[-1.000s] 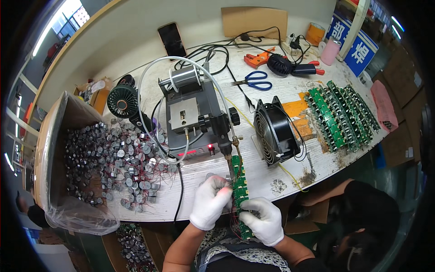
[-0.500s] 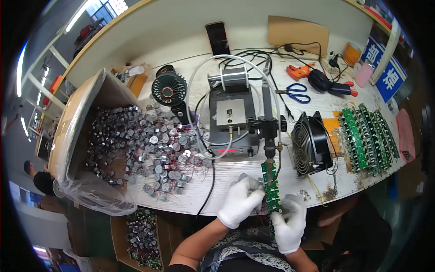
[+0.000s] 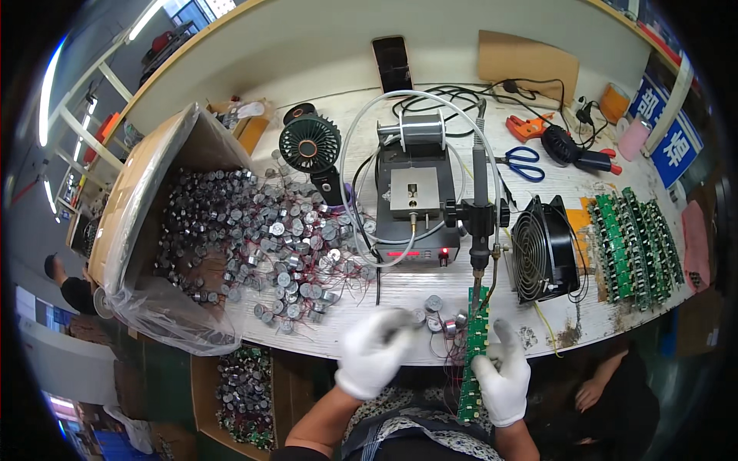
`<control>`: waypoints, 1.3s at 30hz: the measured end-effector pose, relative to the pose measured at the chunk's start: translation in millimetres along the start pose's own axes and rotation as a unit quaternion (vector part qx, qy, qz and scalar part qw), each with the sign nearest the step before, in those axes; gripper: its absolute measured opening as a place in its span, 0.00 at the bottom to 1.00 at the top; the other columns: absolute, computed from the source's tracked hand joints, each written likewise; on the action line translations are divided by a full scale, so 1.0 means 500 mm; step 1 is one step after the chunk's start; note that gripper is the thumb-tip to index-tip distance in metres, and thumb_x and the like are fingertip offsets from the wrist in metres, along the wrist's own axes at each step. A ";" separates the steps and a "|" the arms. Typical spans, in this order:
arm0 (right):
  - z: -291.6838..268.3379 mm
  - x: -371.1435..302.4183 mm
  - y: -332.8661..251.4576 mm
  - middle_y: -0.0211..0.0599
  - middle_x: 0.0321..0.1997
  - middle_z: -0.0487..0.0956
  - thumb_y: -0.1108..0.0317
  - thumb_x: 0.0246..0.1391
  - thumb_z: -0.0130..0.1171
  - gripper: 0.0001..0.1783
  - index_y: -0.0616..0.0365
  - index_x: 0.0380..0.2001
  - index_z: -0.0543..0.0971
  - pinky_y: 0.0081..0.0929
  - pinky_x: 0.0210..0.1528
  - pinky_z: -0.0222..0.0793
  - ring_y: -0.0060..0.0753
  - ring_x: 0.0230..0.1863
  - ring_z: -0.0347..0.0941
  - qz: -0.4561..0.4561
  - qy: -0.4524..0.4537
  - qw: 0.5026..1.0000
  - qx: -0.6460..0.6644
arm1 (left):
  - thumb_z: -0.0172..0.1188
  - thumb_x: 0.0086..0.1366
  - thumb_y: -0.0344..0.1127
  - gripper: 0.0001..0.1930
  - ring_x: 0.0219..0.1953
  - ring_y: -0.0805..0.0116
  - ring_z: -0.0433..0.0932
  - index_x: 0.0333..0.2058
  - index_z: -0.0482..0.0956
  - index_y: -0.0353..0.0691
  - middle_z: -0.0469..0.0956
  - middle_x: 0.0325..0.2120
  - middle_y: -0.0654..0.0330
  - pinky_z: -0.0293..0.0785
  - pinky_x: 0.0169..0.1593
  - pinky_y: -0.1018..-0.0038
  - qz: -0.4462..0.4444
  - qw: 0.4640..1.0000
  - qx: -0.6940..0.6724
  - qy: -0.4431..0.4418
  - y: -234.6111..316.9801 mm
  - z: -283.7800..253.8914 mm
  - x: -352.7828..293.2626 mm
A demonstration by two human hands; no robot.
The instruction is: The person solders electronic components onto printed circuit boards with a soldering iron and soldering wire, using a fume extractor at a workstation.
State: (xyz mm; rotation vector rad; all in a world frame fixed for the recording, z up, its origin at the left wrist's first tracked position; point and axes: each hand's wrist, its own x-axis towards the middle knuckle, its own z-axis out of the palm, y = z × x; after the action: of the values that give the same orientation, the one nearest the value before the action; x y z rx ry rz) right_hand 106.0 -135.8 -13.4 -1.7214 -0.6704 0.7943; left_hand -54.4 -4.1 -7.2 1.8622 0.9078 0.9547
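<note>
At the left we note a plastic-lined carton (image 3: 146,200), out of which a heap of small cylindrical motors (image 3: 280,265) with red leads spreads across the white tabletop (image 3: 400,288). A handheld fan (image 3: 309,146) stands right of the heap, followed by a soldering station (image 3: 390,230) topped by a solder spool (image 3: 423,129). On the near side, the gloved left hand (image 3: 377,353) is blurred, its fingers half-curled; we cannot tell whether it grips anything. Just right of it lie several loose motors (image 3: 434,304). The green circuit board strip (image 3: 474,357) sits beneath the clamped soldering iron (image 3: 480,223), its near end beyond the table edge. We find the gloved right hand (image 3: 505,380) pinching the strip's right edge, index finger raised. Farther right we record a black box fan (image 3: 547,250) and rows of similar board strips (image 3: 634,250).
</note>
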 end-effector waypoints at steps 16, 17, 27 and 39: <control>0.014 -0.005 0.007 0.39 0.32 0.80 0.78 0.48 0.59 0.20 0.70 0.47 0.76 0.18 0.32 0.72 0.18 0.27 0.74 -0.022 -0.007 1.000 -0.012 | 0.60 0.53 0.20 0.06 0.28 0.67 0.78 0.32 0.79 0.33 0.78 0.31 0.57 0.73 0.33 0.76 0.002 0.949 0.301 0.099 -0.054 -0.106 0.032; 0.014 -0.005 0.010 0.39 0.32 0.80 0.78 0.48 0.59 0.20 0.70 0.47 0.76 0.18 0.32 0.72 0.18 0.27 0.74 -0.020 -0.005 1.000 -0.012 | 0.60 0.53 0.20 0.06 0.28 0.67 0.78 0.32 0.79 0.33 0.78 0.31 0.57 0.73 0.33 0.76 0.003 0.949 0.300 0.097 -0.054 -0.103 0.030; 0.009 -0.003 0.019 0.43 0.37 0.81 0.77 0.49 0.61 0.16 0.64 0.43 0.79 0.22 0.36 0.74 0.28 0.32 0.79 -0.064 -0.026 0.997 -0.039 | 0.61 0.58 0.23 0.07 0.33 0.69 0.81 0.36 0.78 0.31 0.82 0.32 0.53 0.76 0.39 0.75 -0.106 0.981 -0.037 -0.158 0.002 -0.024 0.030; 0.004 0.002 0.015 0.46 0.35 0.80 0.77 0.47 0.60 0.16 0.62 0.42 0.79 0.29 0.37 0.74 0.40 0.34 0.79 -0.144 -0.022 0.988 -0.060 | 0.63 0.55 0.30 0.09 0.24 0.58 0.79 0.36 0.80 0.43 0.79 0.23 0.58 0.75 0.29 0.69 0.101 0.946 0.225 -0.209 0.025 -0.036 0.075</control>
State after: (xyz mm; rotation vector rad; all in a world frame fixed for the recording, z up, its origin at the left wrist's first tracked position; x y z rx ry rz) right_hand 105.5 -135.9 -21.0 -1.6688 -0.9896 0.6013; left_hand -50.7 29.2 20.2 2.4636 0.7176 0.4470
